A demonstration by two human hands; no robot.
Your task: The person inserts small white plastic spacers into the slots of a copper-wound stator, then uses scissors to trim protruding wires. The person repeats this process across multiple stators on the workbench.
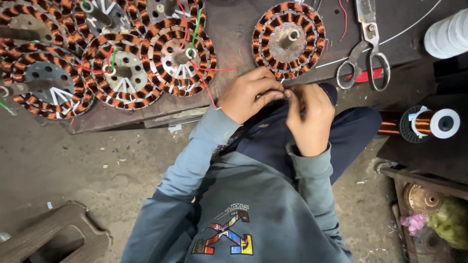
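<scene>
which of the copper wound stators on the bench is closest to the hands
The lone stator at the bench's front edge, just above the left hand and right hand. It sits apart from the overlapping cluster to the left, beside the scissors.

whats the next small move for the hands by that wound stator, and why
Probably keep pinching and twist the fine wire end. The left hand and right hand meet fingertip to fingertip just below the copper-wound stator at the bench edge, seemingly on a thin lead too small to make out. The scissors lie untouched further right, so cutting looks premature.
</scene>
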